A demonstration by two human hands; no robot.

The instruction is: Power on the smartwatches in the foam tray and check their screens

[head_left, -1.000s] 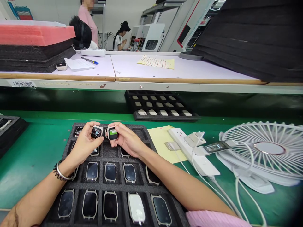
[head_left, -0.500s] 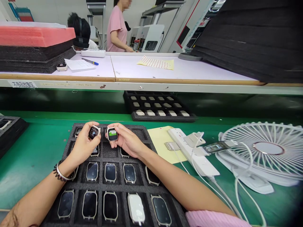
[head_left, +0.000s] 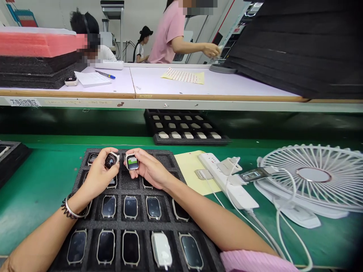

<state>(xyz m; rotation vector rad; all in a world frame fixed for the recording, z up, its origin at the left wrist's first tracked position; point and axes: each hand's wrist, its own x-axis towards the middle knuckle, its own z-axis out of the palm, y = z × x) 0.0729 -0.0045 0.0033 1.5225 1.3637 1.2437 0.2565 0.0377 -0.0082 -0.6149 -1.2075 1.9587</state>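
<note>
My left hand (head_left: 100,172) grips a smartwatch body (head_left: 111,161) whose dark screen shows a small light graphic. Just to its right, my right hand (head_left: 149,166) pinches another strapless smartwatch (head_left: 132,162), its screen lit with a green band over a dark lower part. Both watches are held over the far rows of a black foam tray (head_left: 119,223). Several watch bodies lie in the tray's compartments, most with dark screens facing up, such as the watch (head_left: 131,206). One white piece (head_left: 162,249) in the near row shows no dark screen. My hands hide part of the far rows.
Right of the tray are a yellow sheet (head_left: 185,166), a white power strip (head_left: 227,185) with cables and a white fan (head_left: 312,177). A second foam tray (head_left: 184,140) sits under the shelf (head_left: 141,88). Foam stacks stand on the shelf; people work behind it.
Both hands stay over the tray with their watches; the right one's watch has tilted slightly. The person in pink behind the shelf has moved right and reaches an arm out.
</note>
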